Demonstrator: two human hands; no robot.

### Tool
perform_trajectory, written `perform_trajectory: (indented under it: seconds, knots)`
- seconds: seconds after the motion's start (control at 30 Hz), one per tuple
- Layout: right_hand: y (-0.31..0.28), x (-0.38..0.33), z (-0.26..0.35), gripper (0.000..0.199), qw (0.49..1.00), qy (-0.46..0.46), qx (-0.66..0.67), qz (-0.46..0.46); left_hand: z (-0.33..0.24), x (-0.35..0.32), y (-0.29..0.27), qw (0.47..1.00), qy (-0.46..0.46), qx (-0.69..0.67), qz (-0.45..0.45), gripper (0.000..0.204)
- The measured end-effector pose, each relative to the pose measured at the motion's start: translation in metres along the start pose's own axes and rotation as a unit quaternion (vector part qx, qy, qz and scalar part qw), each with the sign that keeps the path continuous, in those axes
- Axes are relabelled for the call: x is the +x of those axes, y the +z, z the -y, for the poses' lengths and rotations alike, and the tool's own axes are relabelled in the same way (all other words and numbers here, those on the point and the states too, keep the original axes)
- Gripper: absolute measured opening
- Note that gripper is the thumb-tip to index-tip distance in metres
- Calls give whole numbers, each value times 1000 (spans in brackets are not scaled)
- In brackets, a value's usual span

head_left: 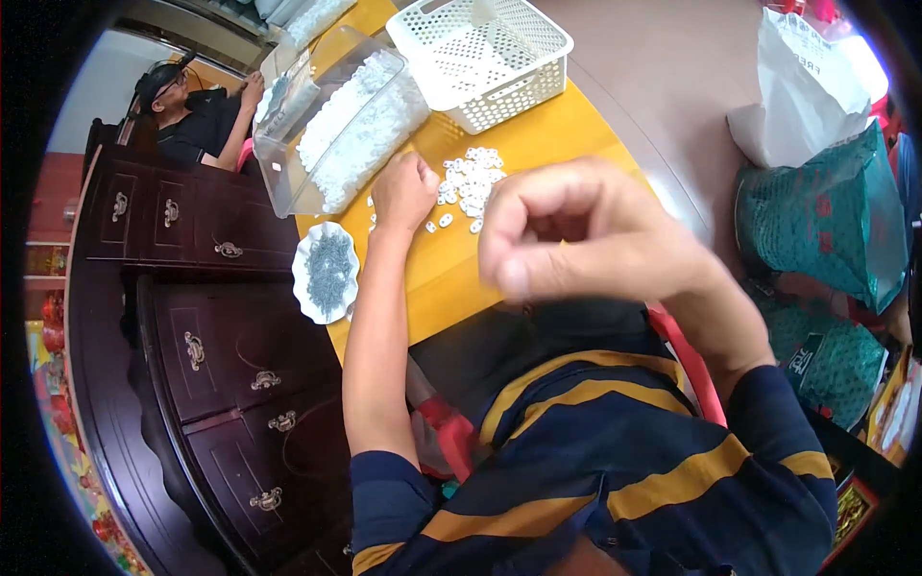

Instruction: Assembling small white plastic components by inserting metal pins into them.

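- Head view: left hand (404, 190) lay fisted beside the small white plastic rings (468, 182) heaped loose on the yellow table (557, 130).
- Right hand (576, 230) hovered curled, seemingly empty.
- White lattice basket (480, 60) looked empty; most rings seemingly remained unsorted.

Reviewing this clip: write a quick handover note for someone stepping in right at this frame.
Left hand: closed fist resting on the yellow table, beside the loose pile of small white pieces. Right hand: raised, fingers pinched; contents not visible. Clear bin of white pieces and white basket sit behind; white dish of small grey parts at left. Loose pile remains on the table.
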State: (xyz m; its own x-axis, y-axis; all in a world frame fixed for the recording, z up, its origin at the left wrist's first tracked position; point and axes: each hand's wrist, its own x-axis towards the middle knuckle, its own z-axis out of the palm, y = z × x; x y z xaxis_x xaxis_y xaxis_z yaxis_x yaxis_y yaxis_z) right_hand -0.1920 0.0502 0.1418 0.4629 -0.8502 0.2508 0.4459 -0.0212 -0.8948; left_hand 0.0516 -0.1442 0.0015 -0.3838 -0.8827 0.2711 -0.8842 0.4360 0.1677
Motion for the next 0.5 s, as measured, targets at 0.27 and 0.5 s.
perform_trajectory:
  seconds: [0.27,0.5]
  knots:
    - [-34,11,-143,23,963,126,-154,-179,-50,-81,-41,975,34,-212,-51,6]
    - [-24,11,-171,24,963,199,-109,-148,-66,-127,-48,977,68,-202,-22,6]
